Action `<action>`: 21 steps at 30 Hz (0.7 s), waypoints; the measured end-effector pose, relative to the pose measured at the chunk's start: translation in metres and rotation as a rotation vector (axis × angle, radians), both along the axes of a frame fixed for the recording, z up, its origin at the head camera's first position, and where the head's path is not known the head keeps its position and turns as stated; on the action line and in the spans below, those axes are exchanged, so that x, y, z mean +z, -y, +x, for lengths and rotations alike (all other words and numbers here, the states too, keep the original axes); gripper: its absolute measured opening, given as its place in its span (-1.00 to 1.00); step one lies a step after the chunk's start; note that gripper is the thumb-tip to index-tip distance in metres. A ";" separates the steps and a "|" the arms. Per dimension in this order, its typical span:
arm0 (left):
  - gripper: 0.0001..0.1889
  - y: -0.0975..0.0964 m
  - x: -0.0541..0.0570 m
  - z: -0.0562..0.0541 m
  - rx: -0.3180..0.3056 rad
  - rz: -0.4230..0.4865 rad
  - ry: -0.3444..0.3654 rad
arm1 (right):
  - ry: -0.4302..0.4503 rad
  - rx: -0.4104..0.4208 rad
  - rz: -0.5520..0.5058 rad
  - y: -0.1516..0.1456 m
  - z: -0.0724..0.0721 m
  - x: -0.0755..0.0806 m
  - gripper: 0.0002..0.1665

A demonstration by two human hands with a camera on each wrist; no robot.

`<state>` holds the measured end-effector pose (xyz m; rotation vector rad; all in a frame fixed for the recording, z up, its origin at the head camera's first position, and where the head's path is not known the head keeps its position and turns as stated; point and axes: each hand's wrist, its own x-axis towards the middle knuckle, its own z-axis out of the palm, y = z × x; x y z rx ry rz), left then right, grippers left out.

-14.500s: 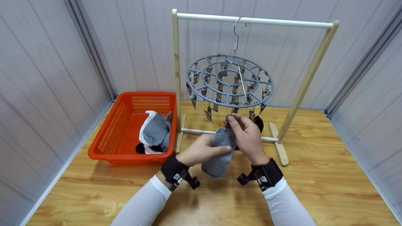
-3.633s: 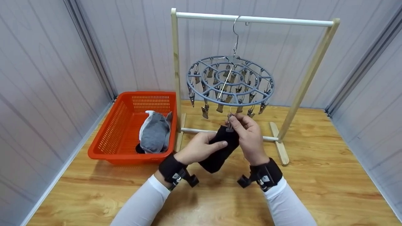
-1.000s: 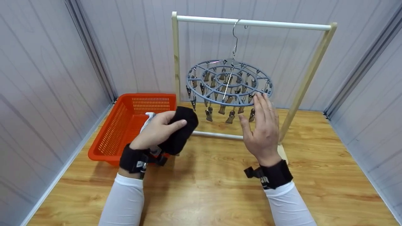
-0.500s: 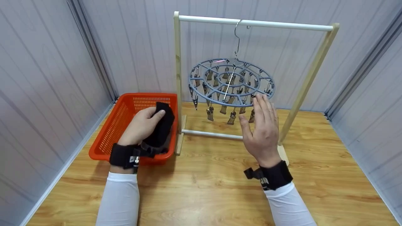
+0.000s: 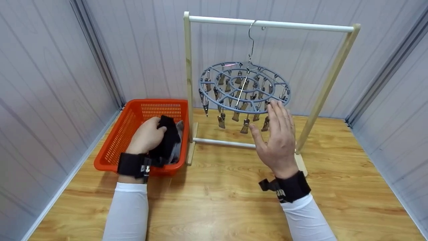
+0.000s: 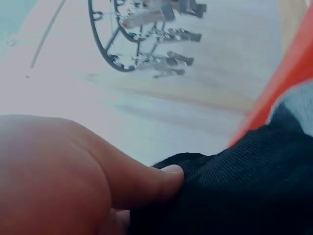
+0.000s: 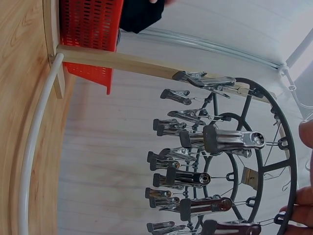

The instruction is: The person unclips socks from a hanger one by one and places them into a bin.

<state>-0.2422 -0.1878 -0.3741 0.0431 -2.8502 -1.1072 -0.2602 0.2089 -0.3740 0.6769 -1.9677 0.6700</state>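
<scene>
My left hand (image 5: pixel 147 136) is inside the orange basket (image 5: pixel 108 162), pinching a black sock (image 5: pixel 169 135) between thumb and fingers. The knit of the sock shows close up in the left wrist view, with the thumb lying along its edge. Beside it in the basket lies grey fabric (image 5: pixel 176 152), partly covered by the sock. My right hand (image 5: pixel 277 140) has its fingers straight, the fingertips right at the front right rim of the round clip hanger (image 5: pixel 230 107). Metal clips (image 5: pixel 245 126) dangle from the hanger with nothing in them.
The hanger hooks over the white top bar (image 5: pixel 301 26) of a wooden rack. The rack's left post (image 5: pixel 188 77) stands right beside the basket, and a low white bar (image 5: pixel 227 143) joins the feet. Pale panel walls surround the wooden table (image 5: pixel 214 207).
The black sock, earlier held at a front clip, has come off the hanger and moved left into the basket with my left hand. My right hand has moved from the clip to the rim.
</scene>
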 end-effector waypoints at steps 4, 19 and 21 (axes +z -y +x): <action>-0.33 0.004 -0.001 0.001 0.036 -0.043 0.043 | -0.002 0.001 0.007 0.000 0.000 0.000 -0.15; -0.25 -0.002 0.004 0.005 0.208 -0.101 -0.139 | -0.051 -0.014 -0.019 -0.002 -0.003 0.002 -0.07; -0.22 -0.004 0.005 0.004 0.203 -0.081 -0.224 | -0.066 -0.019 -0.030 -0.006 -0.004 0.003 -0.06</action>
